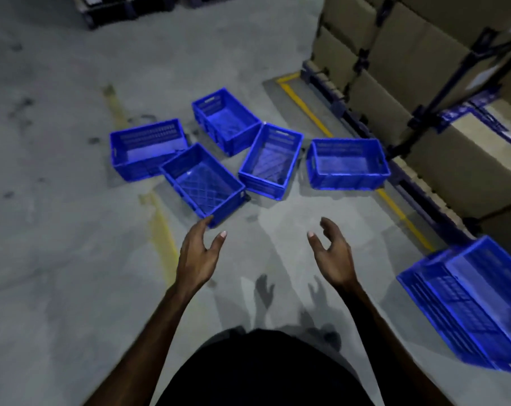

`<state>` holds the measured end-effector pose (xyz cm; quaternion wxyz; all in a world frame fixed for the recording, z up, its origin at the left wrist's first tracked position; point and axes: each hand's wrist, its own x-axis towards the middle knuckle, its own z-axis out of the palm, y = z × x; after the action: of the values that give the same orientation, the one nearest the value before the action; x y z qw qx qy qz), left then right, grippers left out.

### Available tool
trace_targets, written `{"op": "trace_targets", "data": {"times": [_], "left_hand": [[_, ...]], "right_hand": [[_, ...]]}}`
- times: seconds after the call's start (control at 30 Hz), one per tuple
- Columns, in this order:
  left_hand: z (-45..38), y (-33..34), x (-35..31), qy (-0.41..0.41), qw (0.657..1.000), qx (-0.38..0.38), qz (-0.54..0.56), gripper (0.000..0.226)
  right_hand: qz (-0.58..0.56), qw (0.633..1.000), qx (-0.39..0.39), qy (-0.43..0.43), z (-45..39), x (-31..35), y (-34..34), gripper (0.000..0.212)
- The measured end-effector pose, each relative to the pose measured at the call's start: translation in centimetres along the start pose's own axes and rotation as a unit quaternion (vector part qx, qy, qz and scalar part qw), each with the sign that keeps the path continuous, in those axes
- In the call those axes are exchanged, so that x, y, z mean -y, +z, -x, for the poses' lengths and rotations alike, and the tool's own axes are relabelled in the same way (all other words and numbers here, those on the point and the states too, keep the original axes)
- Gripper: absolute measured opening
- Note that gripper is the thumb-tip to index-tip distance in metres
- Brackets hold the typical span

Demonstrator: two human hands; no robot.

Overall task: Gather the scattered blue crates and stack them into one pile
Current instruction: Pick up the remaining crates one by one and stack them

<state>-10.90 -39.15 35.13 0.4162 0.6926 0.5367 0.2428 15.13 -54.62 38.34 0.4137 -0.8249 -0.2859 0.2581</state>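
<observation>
Both hands empty, fingers spread wide, left hand point(200, 253) nearer the closest crate point(203, 183), which lies ahead-left, long axis slanting away leftward, right hand point(332, 253) farther.

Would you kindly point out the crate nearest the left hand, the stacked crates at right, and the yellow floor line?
Nearest crate point(203, 183): head view, mesh floor.
Stacked crates point(465, 303): head view, side wall.
Yellow floor line point(305, 108): head view, painted stripe.
</observation>
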Motion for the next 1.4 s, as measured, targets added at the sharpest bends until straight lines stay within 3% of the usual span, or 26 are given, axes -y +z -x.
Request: {"op": "trace_targets", "data": {"times": [0.33, 0.8, 1.1, 1.4], "left_hand": [[-6.9, -6.3, 3.2, -0.036, 0.998, -0.056, 0.023, 0.053], [-26.6, -11.7, 4.3, -0.092, 0.991, -0.067, -0.065, 0.055], [-41.8, -13.4, 5.0, -0.075, 0.994, -0.002, -0.084, 0.053], [-59.0, -16.7, 10.6, -0.028, 0.98, 0.16, -0.11, 0.052]], "right_hand": [[0.026, 0.996, 0.074, -0.033, -6.2, 6.8, 8.7, 0.056], [0.013, 0.983, 0.177, -0.042, -24.8, 14.0, 22.2, 0.058], [0.002, 0.986, 0.164, -0.014, -33.6, 16.9, 29.1, 0.058], [0.033, 0.997, 0.042, 0.063, -38.9, 19.5, 38.9, 0.071]]}}
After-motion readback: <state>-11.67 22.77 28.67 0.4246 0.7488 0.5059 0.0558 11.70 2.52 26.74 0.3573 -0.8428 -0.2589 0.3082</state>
